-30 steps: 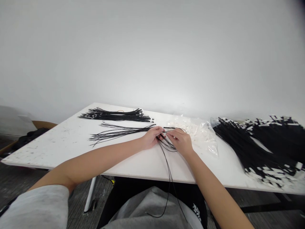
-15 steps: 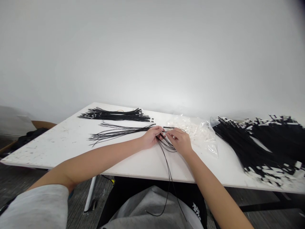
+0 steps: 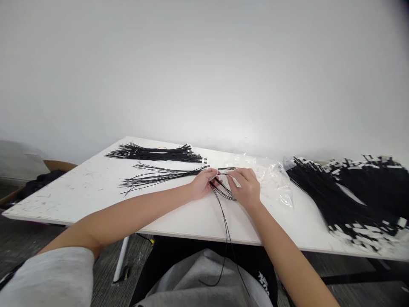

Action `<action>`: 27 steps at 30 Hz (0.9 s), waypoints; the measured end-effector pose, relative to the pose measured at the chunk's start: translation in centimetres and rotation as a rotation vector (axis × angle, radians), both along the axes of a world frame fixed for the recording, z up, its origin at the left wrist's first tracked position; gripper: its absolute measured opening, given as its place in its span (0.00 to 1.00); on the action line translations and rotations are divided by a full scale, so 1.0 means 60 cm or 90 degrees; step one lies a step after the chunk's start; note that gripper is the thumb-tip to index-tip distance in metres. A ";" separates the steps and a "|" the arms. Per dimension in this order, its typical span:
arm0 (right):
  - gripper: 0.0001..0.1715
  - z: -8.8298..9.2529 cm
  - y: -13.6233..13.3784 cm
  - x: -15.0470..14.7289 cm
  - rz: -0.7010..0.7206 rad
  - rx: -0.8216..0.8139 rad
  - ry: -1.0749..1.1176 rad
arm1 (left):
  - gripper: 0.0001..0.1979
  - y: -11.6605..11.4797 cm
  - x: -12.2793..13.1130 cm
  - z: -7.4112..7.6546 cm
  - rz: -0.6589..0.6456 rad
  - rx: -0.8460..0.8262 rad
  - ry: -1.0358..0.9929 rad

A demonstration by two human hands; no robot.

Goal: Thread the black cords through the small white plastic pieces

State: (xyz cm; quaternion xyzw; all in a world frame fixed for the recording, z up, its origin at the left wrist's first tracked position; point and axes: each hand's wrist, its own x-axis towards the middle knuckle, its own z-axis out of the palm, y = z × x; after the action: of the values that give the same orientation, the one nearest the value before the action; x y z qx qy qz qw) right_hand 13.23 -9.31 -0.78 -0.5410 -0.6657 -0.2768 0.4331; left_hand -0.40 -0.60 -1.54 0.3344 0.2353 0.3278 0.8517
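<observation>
My left hand [image 3: 203,184] is closed around a bunch of thin black cables [image 3: 162,175]. On the left their loose ends fan out over the table; on the right several bend round below my fingers, and a couple hang over the front edge to my lap. A small white piece shows at my left thumb tip, too small to name. Just right of it, my right hand [image 3: 247,187] pinches a thin black cable between thumb and fingertips. The exact grip is partly hidden by the fingers.
Behind the bunch lies a pile of black cables [image 3: 153,152] with white tags. A clear plastic bag [image 3: 271,181] of small pale pieces lies right of my hands. Large stacks of black cables with white ends [image 3: 367,196] cover the table's [image 3: 79,192] right side.
My right hand has slid a little to the right, away from the left fingertips. My left hand stays on the bunch in nearly the same place.
</observation>
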 end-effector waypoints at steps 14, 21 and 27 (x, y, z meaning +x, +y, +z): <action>0.12 -0.004 0.003 -0.023 0.093 -0.114 -0.330 | 0.03 -0.003 -0.002 0.004 0.021 0.030 0.044; 0.11 -0.004 0.006 -0.020 0.063 -0.129 -0.283 | 0.04 -0.005 -0.003 0.006 0.023 0.035 0.036; 0.11 -0.014 0.009 -0.024 0.102 -0.168 -0.243 | 0.04 -0.005 -0.005 0.007 0.010 0.037 0.062</action>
State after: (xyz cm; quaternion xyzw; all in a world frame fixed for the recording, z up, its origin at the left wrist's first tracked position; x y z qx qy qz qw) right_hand 11.77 -8.74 -1.60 -0.4765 -0.8065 -0.2494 0.2457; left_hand -0.69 -0.88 -1.10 0.3729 0.2696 0.3245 0.8264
